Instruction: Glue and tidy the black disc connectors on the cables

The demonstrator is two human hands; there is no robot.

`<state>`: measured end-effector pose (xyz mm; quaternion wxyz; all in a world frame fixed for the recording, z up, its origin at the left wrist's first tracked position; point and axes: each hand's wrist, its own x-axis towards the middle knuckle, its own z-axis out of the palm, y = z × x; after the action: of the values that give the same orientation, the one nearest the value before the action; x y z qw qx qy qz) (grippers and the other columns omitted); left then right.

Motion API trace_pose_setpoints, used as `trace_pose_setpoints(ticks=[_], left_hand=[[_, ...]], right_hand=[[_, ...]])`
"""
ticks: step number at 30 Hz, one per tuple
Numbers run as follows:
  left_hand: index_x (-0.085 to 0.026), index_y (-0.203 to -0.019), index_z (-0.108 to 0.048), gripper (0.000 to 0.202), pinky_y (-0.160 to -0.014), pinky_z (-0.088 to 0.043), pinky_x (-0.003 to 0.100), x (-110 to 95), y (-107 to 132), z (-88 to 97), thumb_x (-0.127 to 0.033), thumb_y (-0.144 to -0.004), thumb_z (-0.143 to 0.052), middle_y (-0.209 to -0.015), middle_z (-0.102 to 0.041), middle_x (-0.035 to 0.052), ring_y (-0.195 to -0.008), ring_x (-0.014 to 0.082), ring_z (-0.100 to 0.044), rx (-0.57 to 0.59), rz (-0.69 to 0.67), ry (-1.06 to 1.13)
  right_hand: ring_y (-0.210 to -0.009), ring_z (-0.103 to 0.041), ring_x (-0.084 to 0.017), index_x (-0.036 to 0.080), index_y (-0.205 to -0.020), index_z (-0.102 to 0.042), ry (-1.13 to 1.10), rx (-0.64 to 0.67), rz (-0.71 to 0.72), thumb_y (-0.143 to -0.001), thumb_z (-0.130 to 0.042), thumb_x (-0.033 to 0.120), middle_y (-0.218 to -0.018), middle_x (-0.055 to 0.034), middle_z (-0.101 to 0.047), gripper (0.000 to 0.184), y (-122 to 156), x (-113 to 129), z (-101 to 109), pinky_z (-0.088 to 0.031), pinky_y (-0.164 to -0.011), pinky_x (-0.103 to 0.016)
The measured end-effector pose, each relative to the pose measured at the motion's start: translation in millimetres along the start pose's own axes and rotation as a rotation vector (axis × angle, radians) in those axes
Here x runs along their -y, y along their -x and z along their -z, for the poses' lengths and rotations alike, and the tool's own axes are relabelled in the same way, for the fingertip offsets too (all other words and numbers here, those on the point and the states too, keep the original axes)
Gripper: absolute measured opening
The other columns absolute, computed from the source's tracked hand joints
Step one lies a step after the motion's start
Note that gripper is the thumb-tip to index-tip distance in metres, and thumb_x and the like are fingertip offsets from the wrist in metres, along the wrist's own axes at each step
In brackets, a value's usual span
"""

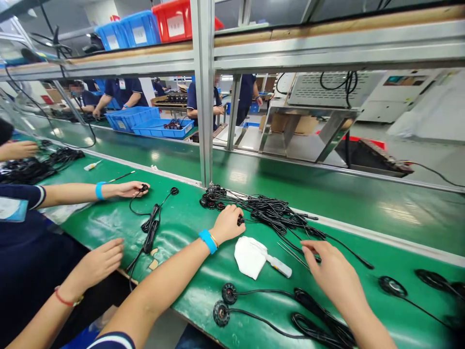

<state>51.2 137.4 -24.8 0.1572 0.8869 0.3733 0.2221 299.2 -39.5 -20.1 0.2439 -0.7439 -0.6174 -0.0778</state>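
Note:
My left hand [229, 224], with a blue wristband, is closed around a small black round part [240, 220] beside a pile of similar round heads [214, 195]. My right hand [332, 271] has thumb and forefinger curled together at a black cable [317, 259], which shows in the gap between them; the fingers partly cover it. Bundled black cables [276, 213] lie beyond both hands. Between them are a folded white cloth [250, 257], a small white bottle [279, 266] and thin metal tweezers [293, 253]. Nearer me are two round black parts [221, 313] with coiled cables [319, 322].
At left, a co-worker's hand [134, 189] holds another round part; their other hand [105, 257] hovers near the table edge. A metal post [204, 97] rises behind the pile, supporting a shelf [327, 46]. More cabled parts [393, 287] lie at right.

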Motion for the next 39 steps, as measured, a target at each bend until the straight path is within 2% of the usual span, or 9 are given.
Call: trace_pose_setpoints(ticks=[4,7,10,12,19,23,31,36,39], left_hand=[[-0.02,-0.1,-0.064,0.026,-0.091,-0.048,0.036,2,12,2.8,-0.017,-0.074,-0.063,-0.097,-0.061,0.0056,-0.098,0.0253,-0.056,0.063,-0.077,0.039],[-0.02,-0.105,-0.063,0.029,-0.093,-0.048,0.036,3,16,3.2,-0.016,-0.076,-0.059,-0.1,-0.061,0.0064,-0.1,0.0251,-0.056,0.068,-0.085,0.059],[-0.019,-0.107,-0.062,0.03,-0.094,-0.047,0.037,4,15,1.8,-0.016,-0.077,-0.058,-0.102,-0.062,0.0068,-0.1,0.0253,-0.056,0.046,-0.072,0.073],[-0.019,-0.106,-0.062,0.03,-0.093,-0.047,0.038,5,14,1.2,-0.015,-0.077,-0.057,-0.101,-0.064,0.0063,-0.099,0.0252,-0.056,0.03,-0.063,0.084],[-0.02,-0.1,-0.063,0.031,-0.09,-0.048,0.037,7,12,-1.0,-0.011,-0.071,-0.056,-0.098,-0.064,0.0056,-0.097,0.025,-0.055,0.011,-0.068,0.136],[-0.02,-0.101,-0.063,0.032,-0.09,-0.048,0.037,8,12,-0.8,-0.011,-0.071,-0.056,-0.098,-0.064,0.0054,-0.096,0.0247,-0.055,0.003,-0.068,0.162],[-0.02,-0.102,-0.063,0.032,-0.091,-0.047,0.038,9,10,-4.7,-0.012,-0.072,-0.056,-0.098,-0.064,0.0056,-0.096,0.025,-0.056,-0.016,-0.048,0.201],[-0.02,-0.1,-0.065,0.034,-0.09,-0.048,0.037,12,10,-5.2,-0.01,-0.069,-0.057,-0.098,-0.066,0.005,-0.096,0.0243,-0.056,-0.005,-0.065,0.201],[-0.02,-0.1,-0.067,0.033,-0.09,-0.049,0.036,11,11,-4.1,-0.011,-0.07,-0.059,-0.099,-0.068,0.0047,-0.097,0.0238,-0.057,0.006,-0.084,0.193]], right_hand=[[-0.092,-0.065,-0.026,0.02,-0.097,-0.067,0.089,0.093,0.047,-0.095,-0.039,0.04,-0.1,-0.0093,-0.069,0.034,-26,-13,-8,-0.05,-0.075,-0.038],[-0.101,-0.063,-0.024,0.022,-0.106,-0.066,0.122,0.166,0.158,-0.093,-0.05,0.041,-0.107,-0.0079,-0.067,0.027,-50,2,-25,-0.05,-0.08,-0.034],[-0.093,-0.063,-0.02,0.02,-0.107,-0.064,0.17,0.208,0.258,-0.09,-0.059,0.033,-0.103,-0.0065,-0.065,0.022,-73,16,-37,-0.049,-0.075,-0.03],[-0.086,-0.061,-0.016,0.018,-0.104,-0.063,0.212,0.206,0.299,-0.092,-0.06,0.032,-0.098,-0.0049,-0.063,0.019,-88,18,-35,-0.049,-0.075,-0.03],[-0.095,-0.061,-0.016,0.017,-0.112,-0.061,0.292,0.144,0.371,-0.096,-0.059,0.038,-0.11,-0.0047,-0.062,0.026,-132,-5,-18,-0.053,-0.084,-0.037],[-0.09,-0.06,-0.015,0.017,-0.102,-0.062,0.287,0.142,0.394,-0.095,-0.058,0.035,-0.103,-0.004,-0.063,0.02,-125,-12,-20,-0.051,-0.08,-0.033],[-0.077,-0.06,-0.017,0.022,-0.085,-0.071,0.292,0.187,0.472,-0.093,-0.052,0.026,-0.084,-0.0047,-0.064,0.021,-67,-22,-18,-0.045,-0.069,-0.029],[-0.09,-0.055,-0.022,0.017,-0.088,-0.07,0.359,0.092,0.385,-0.099,-0.043,0.026,-0.096,-0.012,-0.061,0.031,-89,-9,-5,-0.044,-0.075,-0.033],[-0.094,-0.055,-0.02,0.016,-0.089,-0.067,0.388,0.105,0.318,-0.1,-0.044,0.026,-0.1,-0.0109,-0.06,0.028,-112,-4,-6,-0.044,-0.07,-0.029]])
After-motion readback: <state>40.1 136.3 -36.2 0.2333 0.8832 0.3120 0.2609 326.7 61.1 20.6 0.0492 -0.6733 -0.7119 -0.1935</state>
